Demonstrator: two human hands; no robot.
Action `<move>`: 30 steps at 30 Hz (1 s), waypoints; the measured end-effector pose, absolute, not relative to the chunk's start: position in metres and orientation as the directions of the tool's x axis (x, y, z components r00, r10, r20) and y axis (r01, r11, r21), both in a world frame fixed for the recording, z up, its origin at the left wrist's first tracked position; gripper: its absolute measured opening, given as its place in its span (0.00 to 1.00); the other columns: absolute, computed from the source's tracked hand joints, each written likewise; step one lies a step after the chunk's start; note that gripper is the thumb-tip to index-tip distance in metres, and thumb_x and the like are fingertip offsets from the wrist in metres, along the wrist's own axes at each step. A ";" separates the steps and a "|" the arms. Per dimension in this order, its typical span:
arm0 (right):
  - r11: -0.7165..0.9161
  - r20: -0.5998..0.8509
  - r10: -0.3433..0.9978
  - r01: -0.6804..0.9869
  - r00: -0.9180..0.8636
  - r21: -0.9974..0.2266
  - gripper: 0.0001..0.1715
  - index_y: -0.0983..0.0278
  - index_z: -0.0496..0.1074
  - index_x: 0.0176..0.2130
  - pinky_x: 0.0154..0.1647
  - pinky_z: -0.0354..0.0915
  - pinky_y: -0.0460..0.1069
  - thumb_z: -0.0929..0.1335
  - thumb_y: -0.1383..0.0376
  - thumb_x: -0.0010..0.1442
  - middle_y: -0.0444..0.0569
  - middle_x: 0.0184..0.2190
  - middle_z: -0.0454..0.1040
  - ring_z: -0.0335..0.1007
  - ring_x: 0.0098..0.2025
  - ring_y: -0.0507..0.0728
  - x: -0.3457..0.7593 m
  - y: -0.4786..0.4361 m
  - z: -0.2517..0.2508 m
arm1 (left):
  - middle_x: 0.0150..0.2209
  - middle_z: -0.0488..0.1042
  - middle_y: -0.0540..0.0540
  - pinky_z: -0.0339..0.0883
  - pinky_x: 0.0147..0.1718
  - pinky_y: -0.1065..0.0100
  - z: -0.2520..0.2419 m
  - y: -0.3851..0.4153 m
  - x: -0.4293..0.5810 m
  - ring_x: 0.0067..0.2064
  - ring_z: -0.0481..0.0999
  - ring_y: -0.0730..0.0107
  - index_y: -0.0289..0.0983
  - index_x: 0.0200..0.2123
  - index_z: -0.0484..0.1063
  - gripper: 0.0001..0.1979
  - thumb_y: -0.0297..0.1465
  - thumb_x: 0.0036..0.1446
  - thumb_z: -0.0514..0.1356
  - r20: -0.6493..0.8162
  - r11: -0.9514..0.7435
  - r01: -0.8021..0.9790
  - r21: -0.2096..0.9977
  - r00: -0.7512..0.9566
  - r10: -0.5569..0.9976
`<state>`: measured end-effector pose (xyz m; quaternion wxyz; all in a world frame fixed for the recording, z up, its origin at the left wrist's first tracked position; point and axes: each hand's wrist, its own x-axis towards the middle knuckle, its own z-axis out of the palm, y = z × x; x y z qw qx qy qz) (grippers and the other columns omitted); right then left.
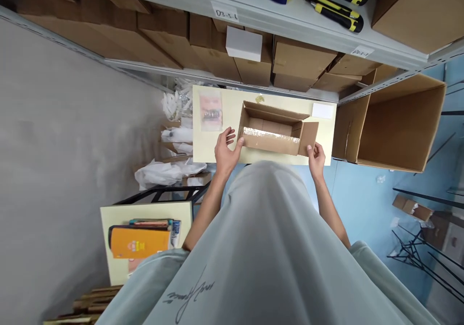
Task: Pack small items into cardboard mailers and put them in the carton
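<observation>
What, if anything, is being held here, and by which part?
The open cardboard box: right hand holds its right flap; left hand open, thumb at the near left corner.

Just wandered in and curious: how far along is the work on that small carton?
Looks done: the small carton has its walls up, with what looks like shiny tape along the near side. In hand: the left hand touches its left end; the right hand grips the side flap. Probably left: closing it, since its top is open.

Carton (271, 143) open from above; shelf (297, 28) blocks far side
</observation>
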<state>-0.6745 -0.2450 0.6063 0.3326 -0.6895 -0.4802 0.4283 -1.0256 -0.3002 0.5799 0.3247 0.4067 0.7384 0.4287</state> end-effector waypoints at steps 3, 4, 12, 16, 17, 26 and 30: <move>-0.335 -0.265 0.940 0.425 0.215 -0.841 0.40 0.64 0.74 0.59 0.52 0.81 0.60 0.69 0.37 0.66 0.59 0.48 0.85 0.84 0.47 0.65 -0.666 -0.231 0.601 | 0.66 0.81 0.32 0.79 0.64 0.53 0.582 -0.281 -1.034 0.62 0.84 0.50 0.37 0.70 0.74 0.32 0.52 0.75 0.63 -0.109 0.301 0.334 0.893 -0.489 0.866; -0.347 -0.265 0.935 0.453 0.236 -0.821 0.40 0.65 0.73 0.61 0.51 0.81 0.61 0.68 0.38 0.66 0.59 0.47 0.84 0.83 0.45 0.65 -0.663 -0.226 0.598 | 0.65 0.81 0.32 0.78 0.65 0.53 0.580 -0.276 -1.039 0.62 0.84 0.49 0.37 0.70 0.74 0.30 0.50 0.76 0.62 -0.112 0.316 0.338 0.887 -0.506 0.855; -0.197 -0.165 0.980 0.682 0.113 -0.704 0.33 0.62 0.82 0.58 0.68 0.76 0.69 0.69 0.42 0.69 0.67 0.67 0.77 0.74 0.69 0.71 -0.661 -0.211 0.577 | 0.70 0.78 0.31 0.61 0.79 0.43 0.555 -0.259 -1.061 0.76 0.72 0.42 0.39 0.58 0.84 0.22 0.46 0.72 0.65 -0.170 0.385 0.470 0.794 -0.436 0.884; -0.250 -0.332 0.943 0.609 -0.023 -0.753 0.43 0.66 0.83 0.61 0.59 0.81 0.63 0.63 0.36 0.73 0.61 0.53 0.86 0.83 0.52 0.67 -0.677 -0.209 0.573 | 0.57 0.87 0.34 0.74 0.69 0.50 0.550 -0.256 -1.041 0.64 0.84 0.48 0.37 0.54 0.84 0.29 0.55 0.75 0.57 -0.352 0.452 0.266 0.851 -0.351 0.868; -0.262 -0.361 0.931 0.599 -0.048 -0.756 0.45 0.66 0.83 0.61 0.57 0.81 0.62 0.61 0.36 0.73 0.57 0.46 0.88 0.82 0.47 0.65 -0.679 -0.207 0.572 | 0.56 0.87 0.35 0.77 0.66 0.52 0.548 -0.255 -1.037 0.62 0.85 0.49 0.37 0.52 0.84 0.30 0.56 0.74 0.56 -0.402 0.482 0.186 0.856 -0.347 0.847; -0.337 -0.435 0.897 0.516 -0.077 -0.787 0.35 0.64 0.86 0.54 0.57 0.84 0.67 0.72 0.39 0.68 0.51 0.44 0.89 0.83 0.44 0.63 -0.665 -0.188 0.578 | 0.57 0.86 0.35 0.79 0.65 0.48 0.546 -0.247 -1.053 0.59 0.86 0.51 0.37 0.54 0.83 0.22 0.38 0.59 0.64 -0.614 0.617 -0.061 0.785 -0.220 0.758; -0.132 -0.164 0.986 0.688 0.020 -0.713 0.33 0.65 0.84 0.57 0.67 0.77 0.72 0.70 0.42 0.74 0.64 0.59 0.85 0.83 0.59 0.71 -0.663 -0.164 0.608 | 0.65 0.81 0.34 0.76 0.69 0.47 0.559 -0.221 -1.068 0.64 0.83 0.50 0.36 0.62 0.80 0.27 0.30 0.59 0.65 -0.365 0.441 0.184 0.878 -0.340 0.867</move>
